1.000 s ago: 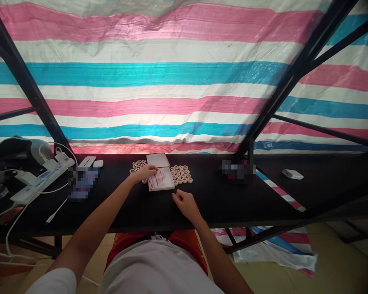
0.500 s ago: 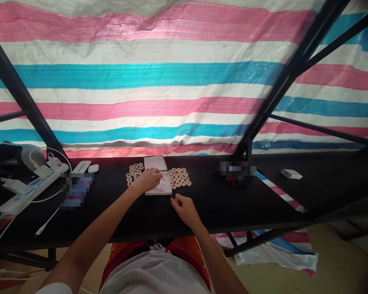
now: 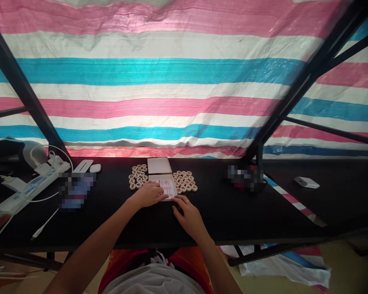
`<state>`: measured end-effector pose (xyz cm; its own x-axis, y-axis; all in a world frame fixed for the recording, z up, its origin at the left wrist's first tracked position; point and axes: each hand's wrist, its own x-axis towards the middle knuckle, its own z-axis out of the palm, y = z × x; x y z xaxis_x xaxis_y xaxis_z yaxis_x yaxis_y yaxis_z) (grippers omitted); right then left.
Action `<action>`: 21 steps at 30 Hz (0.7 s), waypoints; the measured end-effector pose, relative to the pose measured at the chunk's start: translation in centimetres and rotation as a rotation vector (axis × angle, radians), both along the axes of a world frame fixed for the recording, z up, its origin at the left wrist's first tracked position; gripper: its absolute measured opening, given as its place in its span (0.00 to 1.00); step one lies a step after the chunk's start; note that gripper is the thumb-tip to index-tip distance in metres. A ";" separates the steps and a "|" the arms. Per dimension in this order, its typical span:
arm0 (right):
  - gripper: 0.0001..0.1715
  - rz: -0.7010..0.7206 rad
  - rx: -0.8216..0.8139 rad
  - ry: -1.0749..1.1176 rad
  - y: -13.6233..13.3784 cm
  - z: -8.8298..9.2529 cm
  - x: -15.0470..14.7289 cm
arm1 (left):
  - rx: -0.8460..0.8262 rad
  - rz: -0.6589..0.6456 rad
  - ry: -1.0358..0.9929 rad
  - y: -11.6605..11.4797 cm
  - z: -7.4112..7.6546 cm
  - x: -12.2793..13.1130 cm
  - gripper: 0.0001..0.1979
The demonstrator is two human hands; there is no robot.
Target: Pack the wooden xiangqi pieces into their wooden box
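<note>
A shallow white box (image 3: 174,178) lies open on the black table, its lid (image 3: 159,165) laid back behind it. Inside is a folded paper (image 3: 168,188) printed with red lines. My left hand (image 3: 147,193) reaches over the left part of the box, fingers stretched toward the paper; its fingertips are partly hidden. My right hand (image 3: 188,212) is at the box's near right corner, fingertips by the rim and thumb held apart. Round chess pieces with black characters (image 3: 138,176) sit left of the box. On its right stand pieces with red characters (image 3: 185,181).
A white power strip (image 3: 33,185) with cables, a blurred phone-like object (image 3: 78,192) and a small white case (image 3: 95,168) occupy the left side. Farther right lie a blurred dark object (image 3: 245,177) and a white device (image 3: 306,182). Striped sheeting (image 3: 171,73) hangs behind.
My left hand has come down and back from inside the box to its left side. My right hand has uncurled and moved up to the near right corner. The view has shifted slightly.
</note>
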<state>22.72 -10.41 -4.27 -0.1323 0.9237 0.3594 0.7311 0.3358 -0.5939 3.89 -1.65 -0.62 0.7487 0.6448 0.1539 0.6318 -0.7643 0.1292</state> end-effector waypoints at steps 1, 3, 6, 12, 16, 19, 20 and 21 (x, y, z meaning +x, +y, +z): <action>0.17 0.001 0.002 0.019 0.0 0.1 0.0 | -0.005 -0.008 -0.016 0.0 0.1 0.1 0.20; 0.16 0.005 0.001 0.057 0.0 0.2 0.1 | -0.007 -0.016 -0.061 0.1 0.6 -0.1 0.18; 0.15 0.009 -0.013 0.096 0.1 0.3 0.1 | -0.002 0.084 -0.195 0.7 1.9 -1.8 0.17; 0.15 0.007 -0.052 0.118 0.2 0.1 0.3 | -0.016 0.545 -0.242 0.4 2.8 -8.4 0.14; 0.15 0.004 -0.058 0.128 0.2 -0.1 0.4 | -0.053 0.601 -0.115 -1.4 1.2 -9.4 0.12; 0.15 0.012 -0.054 0.154 0.3 0.0 0.5 | -0.070 0.614 -0.037 -1.9 0.6 -8.4 0.09; 0.15 0.016 -0.053 0.162 0.3 0.0 0.5 | -0.065 0.620 -0.028 -1.9 0.6 -8.1 0.08; 0.14 0.017 -0.051 0.172 0.4 0.0 0.5 | -0.058 0.625 -0.022 -1.9 0.6 -7.9 0.07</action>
